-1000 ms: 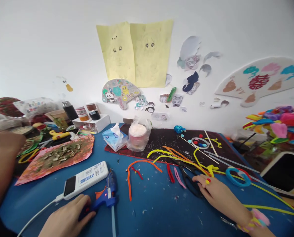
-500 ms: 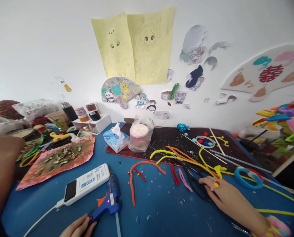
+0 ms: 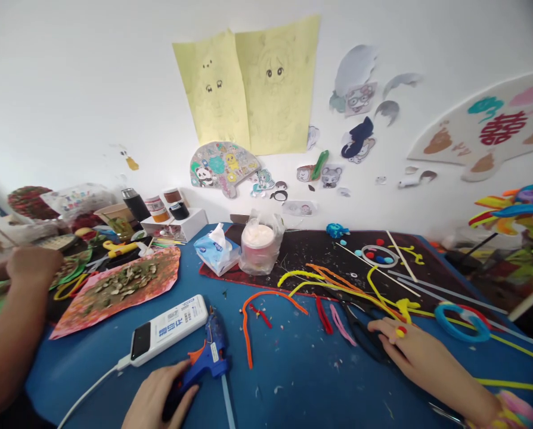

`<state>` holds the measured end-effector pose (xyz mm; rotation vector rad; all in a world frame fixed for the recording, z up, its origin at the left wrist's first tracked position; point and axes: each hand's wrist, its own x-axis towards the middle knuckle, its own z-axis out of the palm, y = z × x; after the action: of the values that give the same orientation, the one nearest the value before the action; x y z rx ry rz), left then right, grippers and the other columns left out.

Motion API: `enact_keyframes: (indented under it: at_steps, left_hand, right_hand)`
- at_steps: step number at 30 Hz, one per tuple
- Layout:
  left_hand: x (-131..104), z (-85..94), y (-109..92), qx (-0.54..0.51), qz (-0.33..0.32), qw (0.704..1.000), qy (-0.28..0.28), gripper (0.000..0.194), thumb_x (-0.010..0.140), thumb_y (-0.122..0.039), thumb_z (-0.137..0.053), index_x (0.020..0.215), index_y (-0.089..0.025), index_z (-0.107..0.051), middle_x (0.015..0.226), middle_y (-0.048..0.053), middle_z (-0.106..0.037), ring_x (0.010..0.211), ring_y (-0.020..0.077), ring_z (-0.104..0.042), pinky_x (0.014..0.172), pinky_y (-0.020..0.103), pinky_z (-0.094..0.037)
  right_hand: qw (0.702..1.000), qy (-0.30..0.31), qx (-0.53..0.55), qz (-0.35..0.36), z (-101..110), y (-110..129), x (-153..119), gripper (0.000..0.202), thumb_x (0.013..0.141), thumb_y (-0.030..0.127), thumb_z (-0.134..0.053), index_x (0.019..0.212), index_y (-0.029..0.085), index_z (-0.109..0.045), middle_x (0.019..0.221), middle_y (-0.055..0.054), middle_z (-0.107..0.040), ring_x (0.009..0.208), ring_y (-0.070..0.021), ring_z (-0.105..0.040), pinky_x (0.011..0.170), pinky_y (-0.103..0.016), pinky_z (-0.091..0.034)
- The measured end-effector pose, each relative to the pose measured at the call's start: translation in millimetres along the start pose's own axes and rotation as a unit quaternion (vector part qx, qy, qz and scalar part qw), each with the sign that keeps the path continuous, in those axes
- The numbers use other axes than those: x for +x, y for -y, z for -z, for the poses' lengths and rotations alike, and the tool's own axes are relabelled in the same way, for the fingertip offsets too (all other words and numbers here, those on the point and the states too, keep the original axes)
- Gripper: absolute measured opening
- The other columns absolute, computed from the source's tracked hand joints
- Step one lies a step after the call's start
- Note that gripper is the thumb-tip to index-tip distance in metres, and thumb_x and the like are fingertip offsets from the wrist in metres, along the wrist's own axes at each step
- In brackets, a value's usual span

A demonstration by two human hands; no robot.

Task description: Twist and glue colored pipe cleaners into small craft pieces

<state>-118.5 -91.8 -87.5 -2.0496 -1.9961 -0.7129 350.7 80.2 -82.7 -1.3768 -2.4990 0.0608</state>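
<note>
My left hand [image 3: 161, 398] is closed around the handle of a blue glue gun [image 3: 211, 351] with an orange trigger. The gun lies on the table with its nozzle pointing away from me, and a pale glue stick trails from its rear. My right hand [image 3: 412, 353], wearing a ring with a red dot, has its fingers bent over the handles of black scissors [image 3: 367, 339]. Just left of the scissors lie a pink pipe cleaner piece [image 3: 341, 325] and a red one [image 3: 324, 316]. A bent orange pipe cleaner [image 3: 247, 333] lies between my hands.
A white power bank [image 3: 170, 330] with a cable sits beside the glue gun. Behind are a tissue pack [image 3: 216, 249], a bagged tub [image 3: 260, 244] and yellow pipe cleaners [image 3: 338, 291]. Another person's arm [image 3: 16, 333] reaches in at left, near a leaf-covered sheet [image 3: 123, 286].
My left hand has moved forward and wrapped further around the glue gun handle. My right hand stays at the scissors. The whole view has shifted slightly, and the other person's arm shows more.
</note>
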Motion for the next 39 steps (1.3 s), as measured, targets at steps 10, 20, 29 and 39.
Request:
enact_keyframes:
  at_steps: [10,20,29,39]
  left_hand:
    - [23.8,25.6,-12.7,-0.037,-0.064,0.993,0.093,0.03,0.089,-0.034,-0.049,0.116,-0.025,-0.057,0.102,0.007,-0.061,0.091,0.0181,-0.062,0.08,0.023,-0.051]
    - [52.9,45.9,-0.7,-0.075,-0.055,0.976,0.199,0.036,0.091,-0.033,-0.045,0.125,-0.029,-0.053,0.116,0.003,-0.061,0.103,0.0182,-0.059,0.092,0.023,-0.045]
    - [70.8,74.9,-11.9,-0.09,-0.08,0.961,0.248,0.035,0.087,-0.037,-0.051,0.122,-0.039,-0.055,0.118,-0.003,-0.063,0.105,0.0194,-0.06,0.089,0.023,-0.048]
    - [51.6,74.3,-7.1,-0.099,-0.051,0.974,0.197,0.034,0.09,-0.033,-0.046,0.122,-0.032,-0.055,0.121,0.002,-0.06,0.11,0.0214,-0.057,0.095,0.028,-0.044]
  right_hand:
    - [1.0,-0.005,0.005,0.014,3.2,2.4,-0.9,0.026,0.089,0.027,-0.036,0.103,0.027,-0.058,0.096,-0.002,-0.066,0.082,-0.0182,-0.064,0.069,-0.03,-0.05]
    - [1.0,0.017,-0.005,0.006,5.1,3.6,-2.2,0.028,0.09,0.026,-0.033,0.105,0.027,-0.056,0.1,-0.003,-0.065,0.087,-0.0195,-0.063,0.072,-0.033,-0.05]
    - [1.0,0.001,0.001,0.008,9.9,9.0,-1.6,0.028,0.089,0.026,-0.034,0.102,0.027,-0.059,0.096,-0.004,-0.066,0.083,-0.02,-0.064,0.069,-0.032,-0.05]
    - [1.0,0.021,-0.017,0.016,-0.6,-1.2,-3.5,0.029,0.091,0.028,-0.031,0.108,0.028,-0.055,0.101,-0.005,-0.065,0.089,-0.0205,-0.063,0.072,-0.033,-0.05]
